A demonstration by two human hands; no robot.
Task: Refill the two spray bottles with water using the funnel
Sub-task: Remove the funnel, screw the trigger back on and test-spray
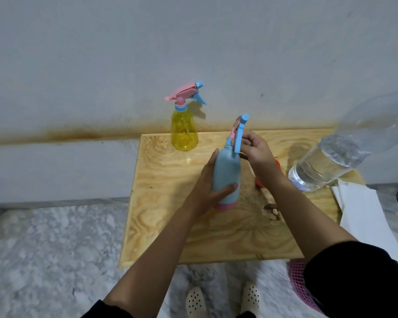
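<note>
A blue spray bottle (226, 171) with a pink base stands mid-table. My left hand (208, 187) grips its body from the left, thumb across the front. My right hand (254, 149) holds its blue and pink spray head (239, 131) at the neck. A yellow spray bottle (184, 131) with a pink and blue head stands at the back of the table, untouched. An orange object, perhaps the funnel (278, 165), shows partly behind my right wrist. A large clear water bottle (345, 148), partly filled, stands at the right.
The wooden table (170, 216) stands against a stained grey wall. White paper (363, 214) lies at its right edge and a pink mesh basket (301, 281) sits below. Marble floor lies to the left, and my feet in white shoes show below.
</note>
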